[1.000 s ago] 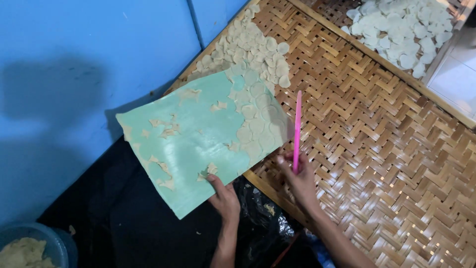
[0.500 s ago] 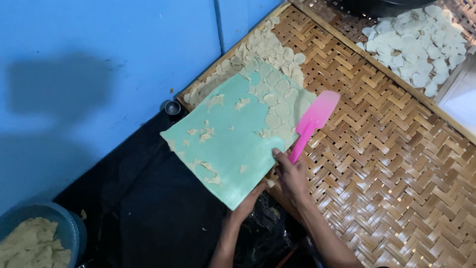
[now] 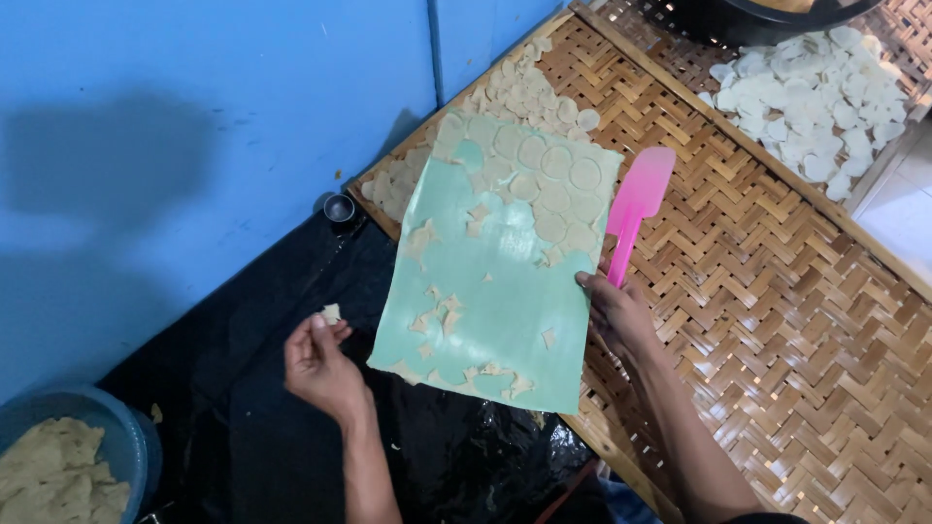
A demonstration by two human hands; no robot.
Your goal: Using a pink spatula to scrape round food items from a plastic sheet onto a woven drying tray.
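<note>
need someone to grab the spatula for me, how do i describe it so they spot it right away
Start at the big woven bamboo tray beside the blue wall. On it lies a pale green plastic sheet dotted with round dough discs; the right hand holds its right edge. That hand also grips the flat pink plastic spatula, the only bright pink thing there.

We see a pale green sheet (image 3: pixel 495 291) that looks like smooth, glossy plastic, catching light near its lower edge, with matt, soft beige dough rounds (image 3: pixel 558 180) and torn scraps stuck to it. Just right of the sheet, the pink spatula (image 3: pixel 636 209) appears smooth and slightly translucent, like silicone or plastic. Under the sheet's far end lies a woven bamboo mat (image 3: pixel 777 311), rough and ribbed, with a dull sheen. Left of the sheet, black plastic film (image 3: pixel 243 388) is wrinkled and shiny, and the blue wall (image 3: pixel 194 126) looks painted and matt.
</note>
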